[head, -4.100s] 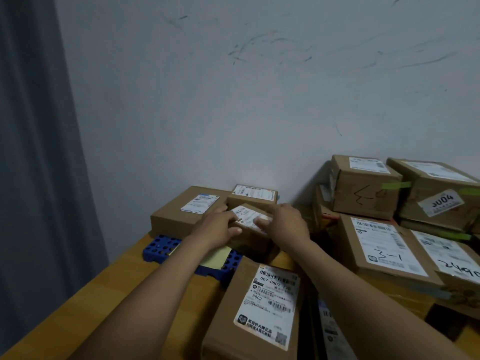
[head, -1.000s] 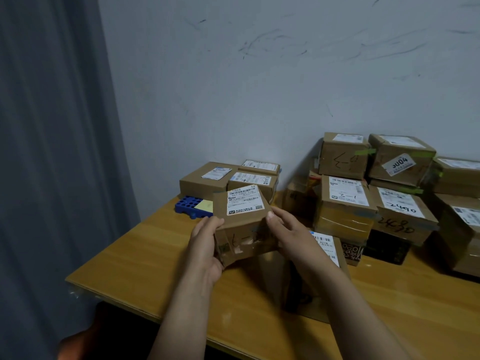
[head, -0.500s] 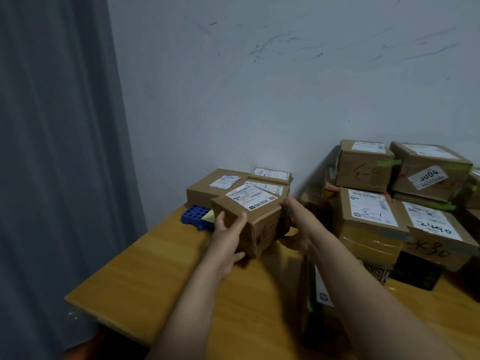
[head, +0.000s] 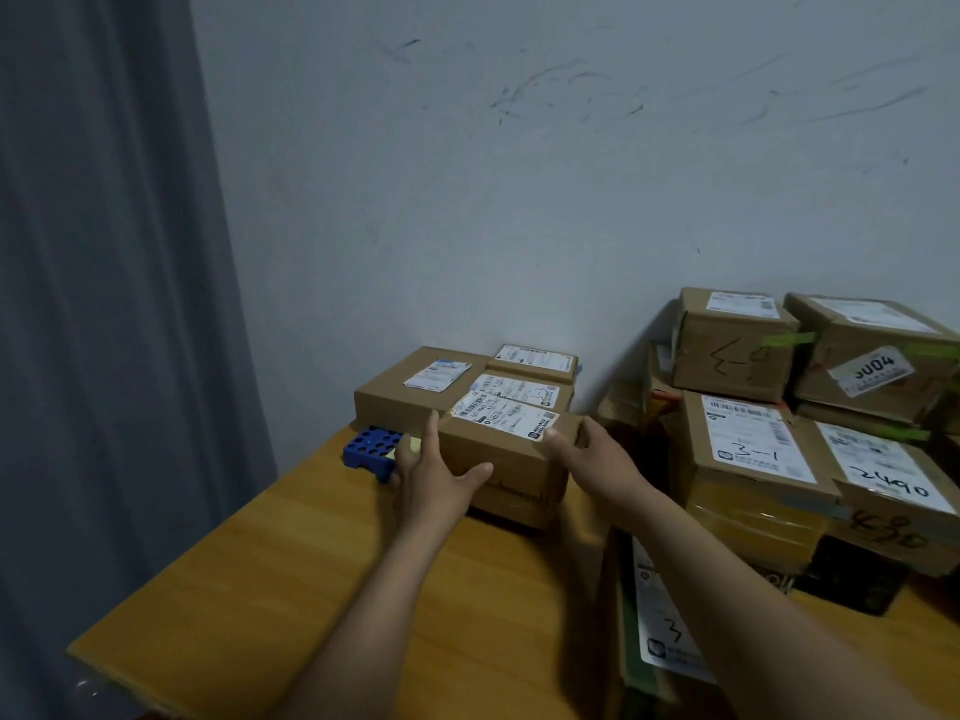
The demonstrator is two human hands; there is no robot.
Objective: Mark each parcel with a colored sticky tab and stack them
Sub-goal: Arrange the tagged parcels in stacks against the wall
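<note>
While you held the parcel [head: 506, 459] between both hands, it sat near the far left corner of the table [head: 311, 563], just in front of the flatter parcels [head: 410, 387]. Your left hand [head: 434, 478] gripped its left end, thumb spread along the front. Your right hand [head: 592, 459] clasped the right end, thumb on the label. A blue rack [head: 371, 446] lay just beside your left hand.

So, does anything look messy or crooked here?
Yes. The right pile is jumbled, its parcels tilted at different angles, and a flat parcel stands on edge beside it. The wall has dark scuff marks. The held parcel looks straight.
</note>
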